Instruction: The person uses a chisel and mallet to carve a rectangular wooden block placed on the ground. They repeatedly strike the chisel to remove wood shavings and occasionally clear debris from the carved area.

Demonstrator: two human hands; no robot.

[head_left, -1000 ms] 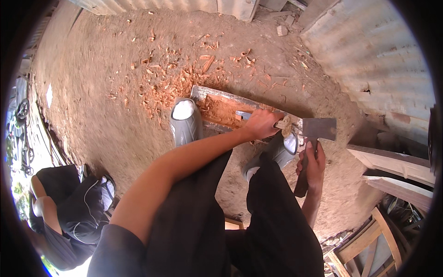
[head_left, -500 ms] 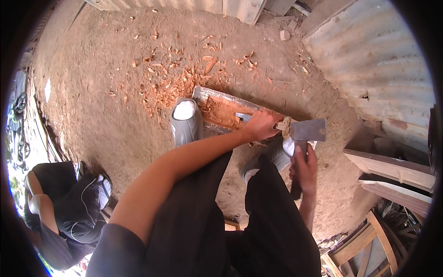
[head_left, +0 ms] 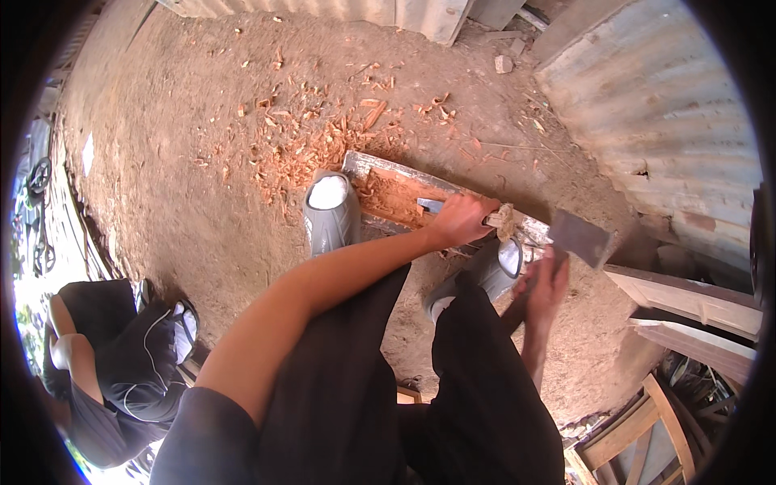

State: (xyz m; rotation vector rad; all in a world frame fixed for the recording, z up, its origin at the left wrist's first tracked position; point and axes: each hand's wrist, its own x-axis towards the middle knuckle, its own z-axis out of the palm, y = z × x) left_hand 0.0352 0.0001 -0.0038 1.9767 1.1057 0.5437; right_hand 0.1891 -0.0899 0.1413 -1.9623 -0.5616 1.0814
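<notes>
My left hand [head_left: 461,220] is closed on a chisel, its metal blade [head_left: 428,204] resting in the hollowed, reddish cut of a weathered wooden plank [head_left: 386,173] full of shavings. The chisel's frayed wooden top [head_left: 505,218] sticks out right of that hand. My right hand [head_left: 546,287], blurred, grips the handle of a dark, flat-headed hatchet-like tool [head_left: 579,238], whose head is tilted to the right of the chisel's top. The plank lies on the dirt floor against my grey shoes [head_left: 330,222].
Wood shavings [head_left: 299,153] litter the dirt behind the plank. Corrugated sheets [head_left: 655,121] stand at the right, above wooden boards [head_left: 683,295]. A wooden frame [head_left: 634,428] is at lower right. Another person [head_left: 109,347] in dark clothes is at lower left, beside bright clutter.
The tool in my right hand swung left toward the chisel's top half a second ago and is now farther right and more tilted. My left hand holds nearly the same position.
</notes>
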